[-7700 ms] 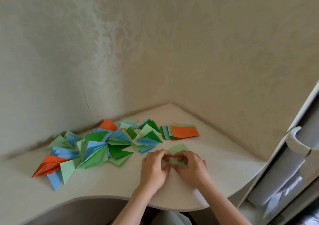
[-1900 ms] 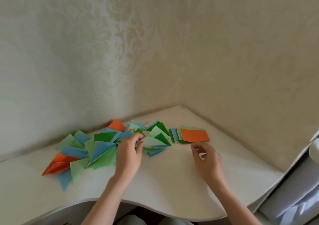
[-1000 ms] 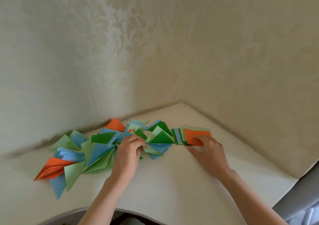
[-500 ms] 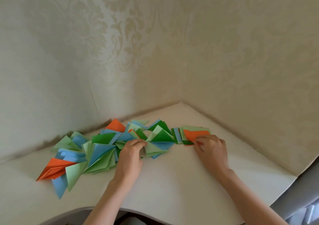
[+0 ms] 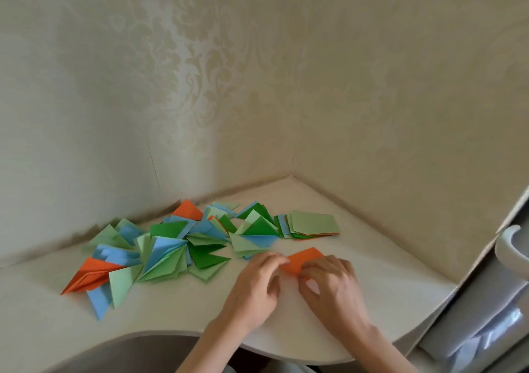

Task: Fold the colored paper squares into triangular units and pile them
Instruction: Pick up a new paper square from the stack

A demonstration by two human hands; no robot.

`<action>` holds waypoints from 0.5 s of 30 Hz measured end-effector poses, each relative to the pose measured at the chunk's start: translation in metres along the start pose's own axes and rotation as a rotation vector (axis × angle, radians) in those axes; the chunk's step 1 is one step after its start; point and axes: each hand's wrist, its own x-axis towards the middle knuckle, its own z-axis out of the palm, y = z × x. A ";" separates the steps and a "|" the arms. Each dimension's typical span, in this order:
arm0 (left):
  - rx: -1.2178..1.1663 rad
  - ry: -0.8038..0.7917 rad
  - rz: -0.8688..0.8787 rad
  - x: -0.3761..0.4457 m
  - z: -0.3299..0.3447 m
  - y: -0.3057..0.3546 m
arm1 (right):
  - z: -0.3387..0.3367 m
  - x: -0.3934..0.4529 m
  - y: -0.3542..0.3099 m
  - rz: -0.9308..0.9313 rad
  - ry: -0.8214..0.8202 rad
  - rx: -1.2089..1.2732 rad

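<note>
since half a second ago the right hand (image 5: 332,284) has left the stack of paper squares (image 5: 312,225), now topped light green, and drawn an orange square (image 5: 303,261) toward the desk's (image 5: 171,315) near edge. both hands pinch it, the left hand (image 5: 254,281) at its left edge, perhaps mid-fold. the pile of triangular units (image 5: 171,246) lies left of the left hand. no writing shows.

Orange paper square (image 5: 304,260), green, blue, orange folded triangles (image 5: 171,252), beige damask-patterned wallpaper (image 5: 200,72)
</note>
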 end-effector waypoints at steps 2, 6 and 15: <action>-0.026 -0.062 -0.029 -0.004 0.006 0.000 | -0.001 -0.007 -0.001 0.002 -0.039 0.023; -0.021 -0.055 -0.043 -0.005 0.013 0.000 | 0.000 -0.012 0.002 0.077 -0.108 0.075; 0.007 0.050 -0.131 0.007 0.028 0.003 | 0.012 0.000 0.003 0.353 -0.193 0.233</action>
